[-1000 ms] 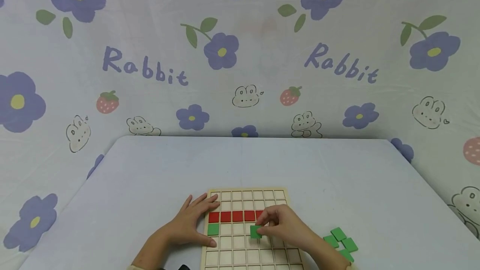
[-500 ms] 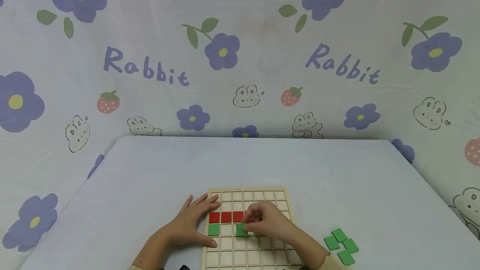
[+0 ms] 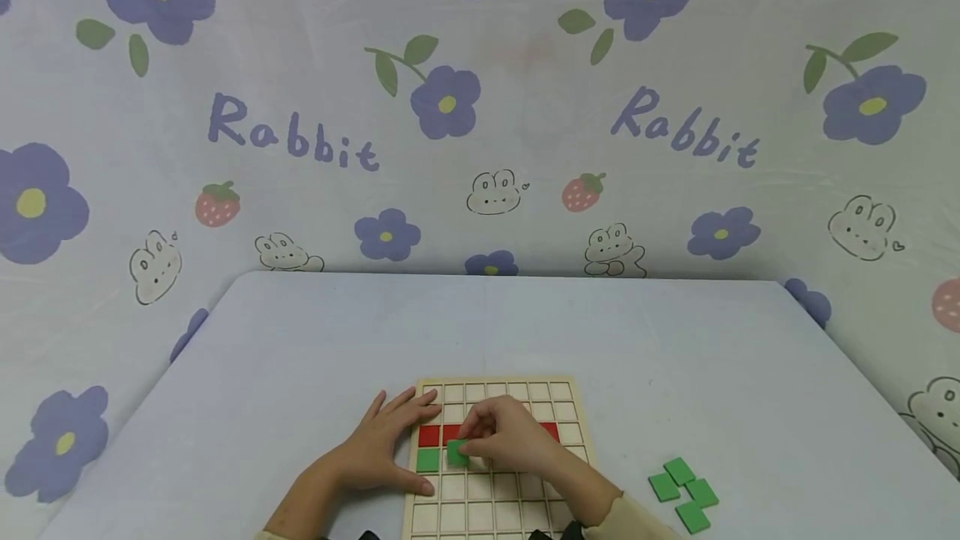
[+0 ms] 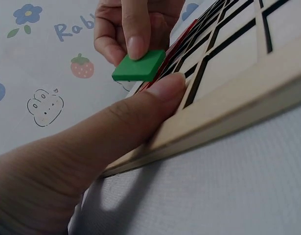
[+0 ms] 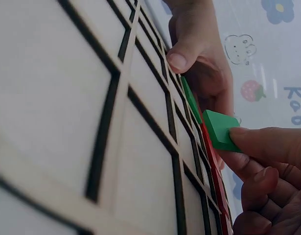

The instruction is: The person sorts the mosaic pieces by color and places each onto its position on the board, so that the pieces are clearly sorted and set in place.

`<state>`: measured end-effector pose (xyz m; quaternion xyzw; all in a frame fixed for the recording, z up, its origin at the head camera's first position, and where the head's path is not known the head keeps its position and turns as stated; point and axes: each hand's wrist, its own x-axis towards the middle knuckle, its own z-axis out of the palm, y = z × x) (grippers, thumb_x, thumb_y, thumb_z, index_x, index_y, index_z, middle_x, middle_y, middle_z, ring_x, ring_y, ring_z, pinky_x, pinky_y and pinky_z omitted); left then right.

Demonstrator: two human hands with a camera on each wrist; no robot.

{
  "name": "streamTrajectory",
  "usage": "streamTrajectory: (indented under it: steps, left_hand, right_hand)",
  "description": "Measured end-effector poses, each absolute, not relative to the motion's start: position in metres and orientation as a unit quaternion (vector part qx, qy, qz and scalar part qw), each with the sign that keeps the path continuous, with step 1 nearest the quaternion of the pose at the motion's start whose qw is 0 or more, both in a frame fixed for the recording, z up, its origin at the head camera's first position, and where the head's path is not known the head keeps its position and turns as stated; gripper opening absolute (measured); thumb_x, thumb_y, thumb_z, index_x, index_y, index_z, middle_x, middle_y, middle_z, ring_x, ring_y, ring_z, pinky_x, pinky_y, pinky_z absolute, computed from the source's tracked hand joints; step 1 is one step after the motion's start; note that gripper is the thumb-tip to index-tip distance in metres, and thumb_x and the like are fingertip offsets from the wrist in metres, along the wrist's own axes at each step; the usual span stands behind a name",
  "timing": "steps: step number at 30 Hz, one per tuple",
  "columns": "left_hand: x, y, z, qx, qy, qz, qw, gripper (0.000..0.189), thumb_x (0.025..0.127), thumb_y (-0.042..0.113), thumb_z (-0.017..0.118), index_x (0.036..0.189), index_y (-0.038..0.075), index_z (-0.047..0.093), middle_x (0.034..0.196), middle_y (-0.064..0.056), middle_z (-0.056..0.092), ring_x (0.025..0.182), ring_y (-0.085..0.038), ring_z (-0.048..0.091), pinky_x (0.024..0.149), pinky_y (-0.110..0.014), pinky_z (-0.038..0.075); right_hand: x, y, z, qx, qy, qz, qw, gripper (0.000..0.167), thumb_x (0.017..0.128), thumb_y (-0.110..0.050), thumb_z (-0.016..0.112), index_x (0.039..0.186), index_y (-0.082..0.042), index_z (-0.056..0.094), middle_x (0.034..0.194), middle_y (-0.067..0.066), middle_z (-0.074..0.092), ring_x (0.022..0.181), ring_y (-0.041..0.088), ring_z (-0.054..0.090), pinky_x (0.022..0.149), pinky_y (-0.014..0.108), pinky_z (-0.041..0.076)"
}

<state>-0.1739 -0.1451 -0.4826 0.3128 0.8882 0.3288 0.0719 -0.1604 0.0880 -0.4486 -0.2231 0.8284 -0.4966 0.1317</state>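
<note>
Right hand (image 3: 510, 437) pinches a square green tile (image 3: 453, 453), no long axis, raised above the grid board (image 3: 408, 515) near its left edge, just right of a seated green tile (image 3: 427, 461). Left hand (image 3: 378, 448), fingers spread, rests on that edge, gripping nothing.

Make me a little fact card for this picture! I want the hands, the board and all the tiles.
Left hand: touches the board's left edge
Right hand: pinches a green tile over the board
Red tiles: one row, partly hidden by the right hand
Placed green tile: one, beside the leftmost red tile
Loose green tiles: four, on the table
</note>
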Motion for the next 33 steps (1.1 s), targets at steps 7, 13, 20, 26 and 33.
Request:
streamTrajectory:
  steps: [7, 13, 20, 26, 33]
  left_hand:
    - [-0.1751, -0.1439, -0.4831, 0.32, 0.885, 0.33, 0.073, 0.093, 0.06, 0.057, 0.079, 0.137, 0.019, 0.045, 0.153, 0.001, 0.031, 0.144, -0.031, 0.015, 0.113, -0.059, -0.005]
    - [-0.1754, -0.1433, -0.4791, 0.319, 0.887, 0.326, 0.072, 0.093, 0.061, 0.056, 0.079, 0.137, 0.017, 0.045, 0.152, -0.001, 0.031, 0.144, -0.033, 0.016, 0.113, -0.06, -0.005]
    - [-0.175, -0.1432, -0.4786, 0.315, 0.888, 0.328, 0.073, 0.093, 0.06, 0.055, 0.08, 0.137, 0.016, 0.045, 0.152, -0.002, 0.032, 0.143, -0.033, 0.016, 0.112, -0.06, -0.005]
    - [-0.1756, -0.1431, -0.4789, 0.318, 0.887, 0.328, 0.068, 0.093, 0.061, 0.054, 0.08, 0.137, 0.015, 0.045, 0.152, -0.004, 0.032, 0.143, -0.035, 0.017, 0.111, -0.062, -0.004]
    - [-0.1757, -0.1422, -0.4801, 0.313, 0.889, 0.326, 0.07, 0.093, 0.06, 0.055, 0.08, 0.137, 0.015, 0.045, 0.152, -0.003, 0.033, 0.143, -0.035, 0.017, 0.112, -0.062, -0.004]
  right_hand:
    - [-0.1632, 0.0813, -0.4502, -0.234, 0.833, -0.484, 0.129, 0.004, 0.079, -0.004, 0.071, 0.082, -0.001, 0.069, 0.078, 0.007, 0.068, 0.061, 0.007, 0.054, 0.053, 0.017, 0.044]
    - [-0.163, 0.0794, -0.4512, -0.247, 0.842, -0.465, 0.117, 0.003, 0.079, -0.003, 0.071, 0.081, -0.001, 0.07, 0.076, 0.004, 0.065, 0.058, 0.004, 0.05, 0.051, 0.016, 0.042]
    - [-0.159, 0.0804, -0.4501, -0.25, 0.85, -0.448, 0.119, 0.003, 0.079, -0.004, 0.071, 0.081, -0.002, 0.07, 0.075, 0.001, 0.064, 0.058, 0.003, 0.046, 0.051, 0.015, 0.04]
    - [-0.1567, 0.0797, -0.448, -0.263, 0.871, -0.404, 0.094, 0.005, 0.079, -0.008, 0.072, 0.083, -0.005, 0.072, 0.078, -0.003, 0.061, 0.065, -0.001, 0.046, 0.056, 0.015, 0.042]
    - [-0.1556, 0.0787, -0.4473, -0.272, 0.882, -0.374, 0.087, 0.007, 0.079, -0.01, 0.073, 0.084, -0.007, 0.074, 0.076, -0.006, 0.058, 0.065, -0.002, 0.045, 0.056, 0.014, 0.042]
